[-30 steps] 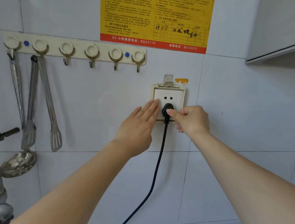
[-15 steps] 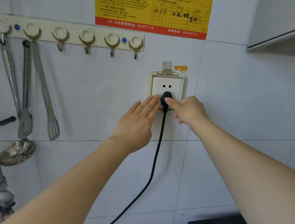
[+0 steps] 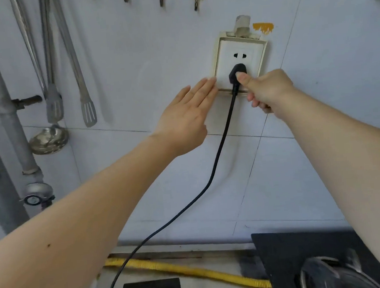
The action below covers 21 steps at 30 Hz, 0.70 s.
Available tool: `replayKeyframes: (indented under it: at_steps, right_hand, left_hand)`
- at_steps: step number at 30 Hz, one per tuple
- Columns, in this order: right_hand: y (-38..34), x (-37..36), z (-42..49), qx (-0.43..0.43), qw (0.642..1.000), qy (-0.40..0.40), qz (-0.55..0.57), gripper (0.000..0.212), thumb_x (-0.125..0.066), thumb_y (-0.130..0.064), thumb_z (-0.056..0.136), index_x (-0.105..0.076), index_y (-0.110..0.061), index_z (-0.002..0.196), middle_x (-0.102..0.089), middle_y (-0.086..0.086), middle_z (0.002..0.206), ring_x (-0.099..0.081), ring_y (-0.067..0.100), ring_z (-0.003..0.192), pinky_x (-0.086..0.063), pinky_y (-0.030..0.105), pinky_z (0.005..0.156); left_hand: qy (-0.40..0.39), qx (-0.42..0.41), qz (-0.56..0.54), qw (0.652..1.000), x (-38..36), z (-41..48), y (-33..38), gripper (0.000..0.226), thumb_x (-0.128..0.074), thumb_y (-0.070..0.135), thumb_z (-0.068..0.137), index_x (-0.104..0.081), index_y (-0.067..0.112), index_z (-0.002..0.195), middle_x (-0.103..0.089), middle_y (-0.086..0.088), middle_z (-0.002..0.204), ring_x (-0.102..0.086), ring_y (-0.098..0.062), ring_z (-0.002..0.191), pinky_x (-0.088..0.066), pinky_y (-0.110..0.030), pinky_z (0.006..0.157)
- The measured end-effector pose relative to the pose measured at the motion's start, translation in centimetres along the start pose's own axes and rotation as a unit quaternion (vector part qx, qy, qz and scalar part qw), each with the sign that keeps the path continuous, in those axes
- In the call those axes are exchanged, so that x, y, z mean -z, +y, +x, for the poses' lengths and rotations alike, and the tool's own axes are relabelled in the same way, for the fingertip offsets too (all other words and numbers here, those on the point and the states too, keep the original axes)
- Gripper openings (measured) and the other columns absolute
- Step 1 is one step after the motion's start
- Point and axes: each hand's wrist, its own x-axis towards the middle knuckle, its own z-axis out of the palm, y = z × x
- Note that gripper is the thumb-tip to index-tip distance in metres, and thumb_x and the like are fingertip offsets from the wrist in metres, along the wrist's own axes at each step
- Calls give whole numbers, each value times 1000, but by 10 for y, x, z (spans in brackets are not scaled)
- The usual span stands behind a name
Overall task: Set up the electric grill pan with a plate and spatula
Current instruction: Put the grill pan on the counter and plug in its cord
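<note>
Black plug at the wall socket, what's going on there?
A person is plugging in an appliance. Their right hand pinches the black plug, which looks seated in the lower holes of the wall socket. The left hand lies flat, fingertips on the socket's left edge. The black cord hangs down to the bottom of the view. A slotted spatula hangs untouched off to the left.

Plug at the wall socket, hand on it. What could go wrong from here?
1. The socket frame looks yellowed and patched on top. The left hand braces its edge, so it may shift as the right hand pushes the plug.
2. The cord hangs slack across the yellow hose and might snag.
</note>
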Motion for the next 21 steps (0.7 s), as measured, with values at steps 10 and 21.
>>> replayKeyframes:
  at_steps: [10, 21]
  right_hand:
    - [49, -94, -88, -28, 997, 7, 75, 52, -58, -54, 80, -58, -16, 44, -53, -5, 32, -44, 4, 28, -42, 27, 53]
    - [140, -197, -244, -92, 966, -239, 4, 42, -56, -44, 90, -69, -17, 60, -69, -1, 56, -68, 20, 60, -58, 43, 76]
  left_hand:
    - [-69, 63, -45, 995, -23, -124, -7, 70, -48, 19, 88, -14, 13, 149, -7, -1, 160, -6, -17, 146, 0, -31, 116]
    - [-220, 175, -136, 950, -87, -280, 6, 66, -51, 22, 87, -24, 19, 147, -16, -1, 159, -12, -20, 146, -10, -38, 119]
